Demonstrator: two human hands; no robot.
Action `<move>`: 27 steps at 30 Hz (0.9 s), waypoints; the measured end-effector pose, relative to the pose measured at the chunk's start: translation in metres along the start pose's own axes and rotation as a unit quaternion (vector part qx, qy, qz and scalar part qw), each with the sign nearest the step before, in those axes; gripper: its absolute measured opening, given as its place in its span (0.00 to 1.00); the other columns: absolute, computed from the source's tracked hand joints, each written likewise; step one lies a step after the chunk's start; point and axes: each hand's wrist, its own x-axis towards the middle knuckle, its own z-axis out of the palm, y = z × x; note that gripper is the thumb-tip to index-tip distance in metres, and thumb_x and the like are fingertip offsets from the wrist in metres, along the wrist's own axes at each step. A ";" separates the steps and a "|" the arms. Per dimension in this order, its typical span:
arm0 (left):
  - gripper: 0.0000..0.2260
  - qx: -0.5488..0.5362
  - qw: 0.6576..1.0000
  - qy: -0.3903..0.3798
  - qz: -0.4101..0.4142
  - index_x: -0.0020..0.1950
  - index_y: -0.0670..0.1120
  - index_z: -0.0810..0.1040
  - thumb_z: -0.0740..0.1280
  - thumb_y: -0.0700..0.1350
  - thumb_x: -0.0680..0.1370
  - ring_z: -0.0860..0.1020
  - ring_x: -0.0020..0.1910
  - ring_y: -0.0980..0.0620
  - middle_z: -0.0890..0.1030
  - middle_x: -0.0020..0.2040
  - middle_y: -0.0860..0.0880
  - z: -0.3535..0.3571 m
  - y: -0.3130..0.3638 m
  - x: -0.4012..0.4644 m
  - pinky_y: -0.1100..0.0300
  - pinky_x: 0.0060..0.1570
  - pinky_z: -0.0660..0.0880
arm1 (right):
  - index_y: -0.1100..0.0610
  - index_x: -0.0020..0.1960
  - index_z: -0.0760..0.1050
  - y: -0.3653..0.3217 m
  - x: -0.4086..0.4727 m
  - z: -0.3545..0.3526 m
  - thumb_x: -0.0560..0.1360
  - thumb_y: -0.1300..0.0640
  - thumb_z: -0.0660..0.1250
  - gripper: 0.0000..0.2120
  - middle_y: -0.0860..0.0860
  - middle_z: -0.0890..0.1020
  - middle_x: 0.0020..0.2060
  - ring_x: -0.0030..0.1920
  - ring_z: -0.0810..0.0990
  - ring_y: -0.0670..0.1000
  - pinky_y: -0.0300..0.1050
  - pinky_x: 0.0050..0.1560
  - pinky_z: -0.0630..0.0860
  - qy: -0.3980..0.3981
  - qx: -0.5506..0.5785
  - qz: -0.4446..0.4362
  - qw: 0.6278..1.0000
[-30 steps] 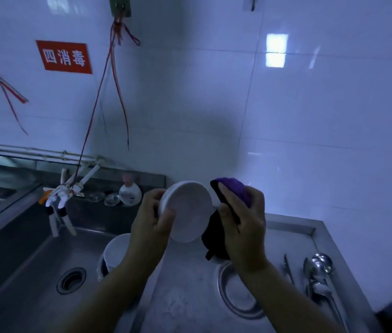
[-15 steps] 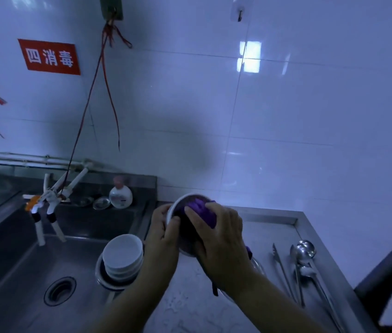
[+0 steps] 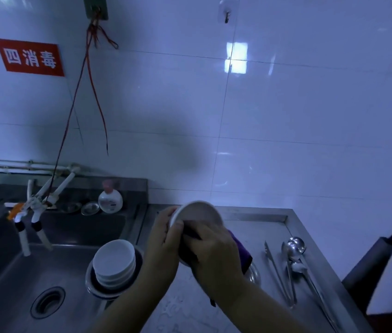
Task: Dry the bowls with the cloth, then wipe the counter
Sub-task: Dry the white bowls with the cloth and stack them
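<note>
My left hand (image 3: 162, 239) grips the left rim of a white bowl (image 3: 202, 211), tilted with its inside toward me, above the steel counter (image 3: 271, 227). My right hand (image 3: 214, 253) holds a purple cloth (image 3: 240, 251) pressed inside the bowl; the cloth hangs out past my wrist on the right. A stack of white bowls (image 3: 114, 263) rests in a metal dish at the sink's right edge.
The sink (image 3: 22, 280) with its drain (image 3: 47, 302) lies left, taps (image 3: 34, 212) above it and a soap bottle (image 3: 110, 199) on the back ledge. Tongs (image 3: 277, 272) and ladles (image 3: 294, 248) lie on the counter at right. A metal plate (image 3: 253, 272) sits under my right wrist.
The bowl was turned from its underside facing me to its inside facing me, and my right hand pushed the cloth into it. Both hands dropped lower toward the counter.
</note>
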 end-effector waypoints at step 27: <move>0.12 0.127 0.992 -0.004 0.026 0.45 0.59 0.79 0.61 0.47 0.67 0.77 0.38 0.59 0.80 0.40 0.56 0.079 0.038 0.008 0.61 0.34 0.75 | 0.53 0.63 0.75 0.126 -0.043 -0.075 0.70 0.52 0.62 0.21 0.52 0.79 0.55 0.53 0.72 0.55 0.44 0.49 0.62 -0.021 0.028 -0.163 0.986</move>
